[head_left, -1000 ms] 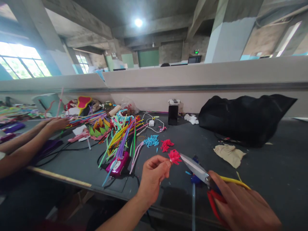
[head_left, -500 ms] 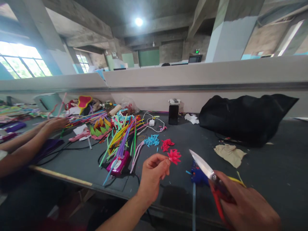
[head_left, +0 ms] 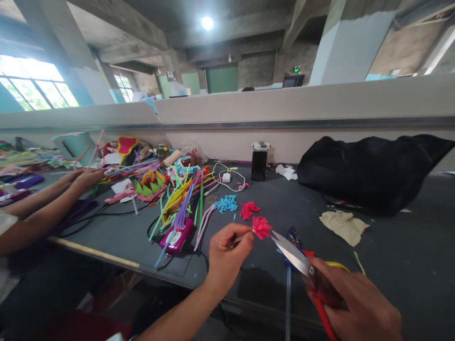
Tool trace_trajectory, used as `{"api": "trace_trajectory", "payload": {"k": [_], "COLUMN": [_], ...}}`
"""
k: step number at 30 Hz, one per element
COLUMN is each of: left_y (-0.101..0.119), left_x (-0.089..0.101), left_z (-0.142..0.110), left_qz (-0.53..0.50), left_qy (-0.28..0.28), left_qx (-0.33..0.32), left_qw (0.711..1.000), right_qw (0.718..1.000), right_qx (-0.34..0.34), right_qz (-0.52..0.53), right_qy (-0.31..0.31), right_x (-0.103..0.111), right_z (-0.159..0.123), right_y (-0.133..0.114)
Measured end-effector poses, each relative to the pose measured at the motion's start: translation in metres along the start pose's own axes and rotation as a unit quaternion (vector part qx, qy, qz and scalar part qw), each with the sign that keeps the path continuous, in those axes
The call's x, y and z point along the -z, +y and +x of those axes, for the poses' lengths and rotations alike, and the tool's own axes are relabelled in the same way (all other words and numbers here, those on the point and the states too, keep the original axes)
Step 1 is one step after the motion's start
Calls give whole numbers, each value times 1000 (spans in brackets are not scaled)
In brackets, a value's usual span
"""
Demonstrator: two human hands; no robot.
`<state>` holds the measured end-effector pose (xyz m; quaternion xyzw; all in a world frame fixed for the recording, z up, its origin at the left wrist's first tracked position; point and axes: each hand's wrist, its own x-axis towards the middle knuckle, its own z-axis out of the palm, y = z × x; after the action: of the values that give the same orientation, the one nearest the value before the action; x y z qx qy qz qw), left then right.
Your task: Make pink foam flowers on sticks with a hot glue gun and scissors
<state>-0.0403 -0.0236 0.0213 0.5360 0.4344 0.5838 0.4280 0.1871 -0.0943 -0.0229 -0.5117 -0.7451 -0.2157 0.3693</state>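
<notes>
My left hand (head_left: 231, 253) pinches a pink-red fuzzy flower (head_left: 261, 228) by its base between thumb and fingertips, above the table. In my right hand (head_left: 359, 303) is a pair of scissors (head_left: 293, 252) with red handles, blades pointing up and left. The blade tips are close to the flower's right side. Beneath the scissors lies a blue glue gun (head_left: 292, 237), partly hidden, with a clear glue stick (head_left: 288, 303) running toward the table edge. Just beyond the flower are a small heap of red pieces (head_left: 249, 210) and a heap of light-blue pieces (head_left: 226, 203).
Bundled coloured pipe cleaners (head_left: 177, 203) lie across a purple box (head_left: 177, 240) on the left. A phone (head_left: 259, 166) stands at the back, a black bag (head_left: 362, 170) to its right, and a beige cloth (head_left: 344, 226) in front. A co-worker's hands (head_left: 85, 177) work at far left.
The scissors have moved left, bringing their tips close to the flower. The flower has turned slightly and sits a little further right in view. The camera has shifted slightly.
</notes>
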Motion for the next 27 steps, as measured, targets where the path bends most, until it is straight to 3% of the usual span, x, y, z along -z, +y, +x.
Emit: {"api": "trace_trajectory", "payload": {"k": [8, 16, 20, 27], "left_y": [2, 9, 5, 1], "left_x": [3, 5, 7, 12], "left_z": [-1, -3, 0, 7], "left_qz": [122, 144, 160, 178], "left_qy": [-2, -14, -22, -27], "left_qx": [-121, -189, -235, -297], "left_qw": [985, 971, 959, 938], "right_qw": [999, 998, 999, 998], "right_qx": [9, 12, -33, -30], "right_qz": [-36, -57, -11, 63], "right_qy": [-4, 2, 17, -9], "right_x": [-1, 1, 3, 0], "right_z": [-6, -8, -6, -5], "right_y": [7, 8, 5, -2]}}
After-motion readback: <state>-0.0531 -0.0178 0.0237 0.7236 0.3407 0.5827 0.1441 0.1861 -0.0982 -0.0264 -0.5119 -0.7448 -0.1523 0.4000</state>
